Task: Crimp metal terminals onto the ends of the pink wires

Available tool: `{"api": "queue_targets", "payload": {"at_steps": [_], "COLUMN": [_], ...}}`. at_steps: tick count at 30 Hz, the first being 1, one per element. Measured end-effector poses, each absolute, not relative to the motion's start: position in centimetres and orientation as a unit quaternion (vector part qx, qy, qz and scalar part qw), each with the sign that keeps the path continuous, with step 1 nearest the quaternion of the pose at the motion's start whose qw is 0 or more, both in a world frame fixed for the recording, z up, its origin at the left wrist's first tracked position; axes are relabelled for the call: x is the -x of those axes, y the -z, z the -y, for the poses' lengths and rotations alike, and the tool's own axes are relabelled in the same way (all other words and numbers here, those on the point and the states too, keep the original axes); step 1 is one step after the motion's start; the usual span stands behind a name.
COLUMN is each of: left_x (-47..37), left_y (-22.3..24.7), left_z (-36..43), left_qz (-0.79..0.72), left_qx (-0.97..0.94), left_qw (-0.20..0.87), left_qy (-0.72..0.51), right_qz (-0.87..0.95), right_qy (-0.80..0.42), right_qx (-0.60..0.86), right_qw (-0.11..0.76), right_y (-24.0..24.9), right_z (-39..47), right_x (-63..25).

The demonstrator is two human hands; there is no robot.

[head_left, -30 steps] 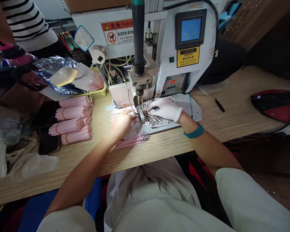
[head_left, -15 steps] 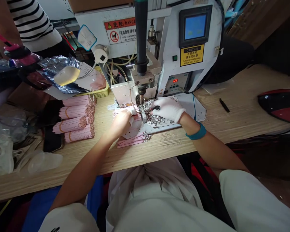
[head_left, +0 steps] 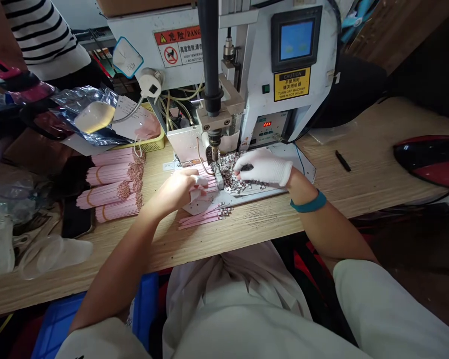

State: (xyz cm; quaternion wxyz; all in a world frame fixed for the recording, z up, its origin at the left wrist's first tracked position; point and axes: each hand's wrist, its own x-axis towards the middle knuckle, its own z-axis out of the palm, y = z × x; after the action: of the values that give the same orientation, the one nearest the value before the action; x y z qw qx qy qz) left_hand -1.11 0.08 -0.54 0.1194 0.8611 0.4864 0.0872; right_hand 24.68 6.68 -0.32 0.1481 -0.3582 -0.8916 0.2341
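My left hand (head_left: 177, 192), with white covers on its fingertips, is closed beside the small metal block (head_left: 219, 180) under the machine's tip (head_left: 214, 149). Pink wires (head_left: 206, 172) lie next to its fingers; what it grips is hidden. My right hand (head_left: 265, 167), in a white glove with some fingertips bare, has thumb and finger curled together at a pile of small metal pieces (head_left: 234, 185). Anything between them is too small to make out. Pink wires with metal ends (head_left: 204, 217) lie at the plate's front edge.
The soldering-type machine (head_left: 264, 85) with danger labels stands straight ahead. Banded bundles of pink wires (head_left: 110, 193) lie left, near a yellow basket (head_left: 153, 143), a phone (head_left: 77, 217) and a plastic cup (head_left: 65, 254). A black pen (head_left: 342, 160) lies right. Another person stands far left.
My left hand has drawn back a little to the left from the metal block. My right hand has shifted slightly right over the pile. The view has turned slightly.
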Motion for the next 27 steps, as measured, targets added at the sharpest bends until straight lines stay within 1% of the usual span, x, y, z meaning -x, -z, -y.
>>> {"api": "queue_targets", "payload": {"at_steps": [2,4,7,10,15,19,22,24,27], "left_x": [1.3,1.1,0.6,0.3,0.2,-0.2,-0.2,0.1,0.5], "left_y": [0.1,-0.1,0.1,0.5,0.6,0.6,0.6,0.7,0.9], "left_z": [0.3,0.5,0.6,0.5,0.5,0.8,0.7,0.4,-0.2], "left_qz": [-0.471,-0.472,-0.490,-0.507,-0.495,-0.493,-0.493,-0.494,-0.490], "left_qx": [-0.868,-0.866,-0.858,-0.854,-0.865,-0.867,-0.866,-0.861,-0.842], "left_qw": [0.153,0.165,0.153,0.113,0.079,0.066,0.078,0.116,0.190], "left_qy": [-0.029,-0.002,0.010,0.019,0.033,0.045,0.012,-0.040,-0.118], "right_qz": [0.912,0.925,0.921,0.908,0.907,0.911,0.907,0.892,0.826], "right_qy": [-0.249,-0.248,-0.226,-0.219,-0.234,-0.200,-0.189,-0.211,-0.325], "right_qx": [0.309,0.275,0.301,0.334,0.327,0.342,0.356,0.366,0.406], "right_qw": [0.106,0.079,0.099,0.127,0.124,0.117,0.123,0.161,0.219], "right_y": [0.4,0.6,1.0,1.0,1.1,1.3,1.1,0.9,0.8], "right_z": [-6.6,-6.5,-6.6,-6.8,-6.9,-6.8,-6.7,-6.6,-6.5], "right_x": [-24.6,-24.3,-23.9,-24.1,-24.3,-23.8,-23.7,-23.8,-23.6]}}
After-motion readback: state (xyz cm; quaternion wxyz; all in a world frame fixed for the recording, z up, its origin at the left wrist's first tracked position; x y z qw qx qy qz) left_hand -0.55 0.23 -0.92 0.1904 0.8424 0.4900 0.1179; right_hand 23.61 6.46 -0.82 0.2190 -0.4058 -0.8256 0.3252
